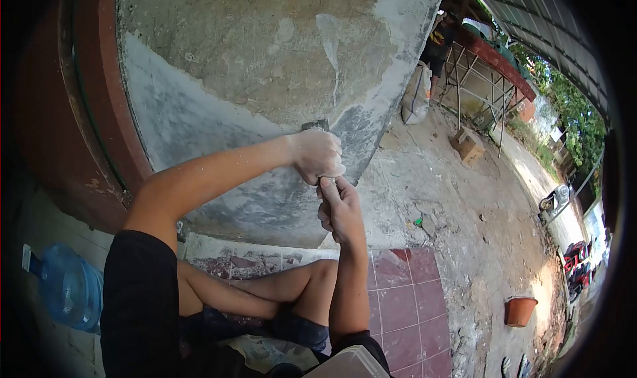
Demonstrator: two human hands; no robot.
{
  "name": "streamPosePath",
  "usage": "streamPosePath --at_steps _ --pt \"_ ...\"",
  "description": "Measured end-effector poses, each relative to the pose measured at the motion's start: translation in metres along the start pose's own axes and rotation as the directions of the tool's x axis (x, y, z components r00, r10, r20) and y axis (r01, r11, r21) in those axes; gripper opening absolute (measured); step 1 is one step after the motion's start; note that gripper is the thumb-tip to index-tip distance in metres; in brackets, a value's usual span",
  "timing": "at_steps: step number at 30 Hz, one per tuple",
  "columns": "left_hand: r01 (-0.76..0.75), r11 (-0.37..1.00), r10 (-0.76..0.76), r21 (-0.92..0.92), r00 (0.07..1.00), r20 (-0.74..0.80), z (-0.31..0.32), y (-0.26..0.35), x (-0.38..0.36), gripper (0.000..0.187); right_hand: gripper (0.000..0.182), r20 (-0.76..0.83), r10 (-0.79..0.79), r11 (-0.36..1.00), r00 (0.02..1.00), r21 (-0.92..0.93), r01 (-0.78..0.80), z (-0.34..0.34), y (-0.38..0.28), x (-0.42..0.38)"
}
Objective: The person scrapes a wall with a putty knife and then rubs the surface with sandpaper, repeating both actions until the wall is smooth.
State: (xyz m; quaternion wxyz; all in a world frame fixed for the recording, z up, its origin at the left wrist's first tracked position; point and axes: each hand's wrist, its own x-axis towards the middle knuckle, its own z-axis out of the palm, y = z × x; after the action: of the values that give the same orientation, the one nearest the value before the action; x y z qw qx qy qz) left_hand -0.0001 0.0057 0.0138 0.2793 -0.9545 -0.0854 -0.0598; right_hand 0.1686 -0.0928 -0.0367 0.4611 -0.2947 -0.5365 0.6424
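My left hand, dusted with white, is closed round a scraper whose flat grey blade shows above the knuckles. Just below it, my right hand is closed at the dark lower end of the same tool; the fingers cover most of the handle. The blade lies at the low wall, close to its right edge; whether it touches cannot be made out. Bare brownish plaster covers the wall's upper part, and smeared grey-white coating spreads along the lower part and the right edge.
A blue water bottle lies at the left. Dark red tiles are beneath my crossed legs. On the ground to the right are an orange bucket, a cardboard box and a white sack. Another person stands farther back.
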Motion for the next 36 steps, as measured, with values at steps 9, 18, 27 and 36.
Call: streamPosePath --at_steps 9,18,27,36 --pt "-0.041 0.999 0.041 0.015 0.998 0.048 -0.012 0.012 -0.014 0.028 0.026 -0.033 -0.119 0.989 0.992 0.084 0.122 0.026 0.039 -0.005" --pt "-0.050 0.997 0.059 -0.065 0.987 0.149 -0.014 0.028 -0.038 0.021 0.031 -0.095 -0.106 0.984 0.990 0.135 0.119 0.062 0.061 -0.012" --pt "-0.063 0.993 0.078 -0.102 0.984 0.158 -0.002 0.024 -0.036 0.023 0.030 -0.097 -0.039 0.991 0.994 0.123 0.051 0.058 0.052 -0.013" --pt "-0.029 0.992 0.046 -0.127 0.990 0.133 -0.001 0.023 -0.034 0.021 0.028 -0.064 -0.009 0.997 0.998 0.079 0.014 0.045 0.045 -0.011"
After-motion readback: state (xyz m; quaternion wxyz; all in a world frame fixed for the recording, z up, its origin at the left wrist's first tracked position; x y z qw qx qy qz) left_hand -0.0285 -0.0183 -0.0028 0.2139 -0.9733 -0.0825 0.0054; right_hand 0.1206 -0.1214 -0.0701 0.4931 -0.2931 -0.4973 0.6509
